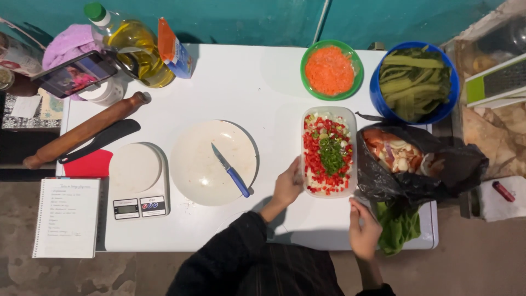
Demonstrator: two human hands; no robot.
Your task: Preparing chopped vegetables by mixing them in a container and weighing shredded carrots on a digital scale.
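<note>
1. Head view, surface and room: white table against a teal wall; mottled concrete floor below and to the right; dark side table at the far left edge.
2. Bowls, counted: two. One green bowl of grated carrot, one blue bowl of long green stalks, side by side at the far edge.
3. One clear rectangular container, right of centre, filled with chopped red, white and green vegetables.
4. One white plate at the centre, with one blue-handled knife lying across it.
5. One kitchen scale just left of the plate; one red scraper, one black spatula and one wooden rolling pin farther left.
6. One bottle of oil with a green cap, one carton beside it, one phone propped at the far left corner.
7. One spiral notebook off the near left corner.
8. One black plastic bag of vegetable scraps, touching the container's right side.
9. Left hand: loosely curled, fingers resting against the container's near left edge.
10. Right hand: half open, holding nothing, hovering at the near table edge just below the bag, beside a green leaf.
</note>
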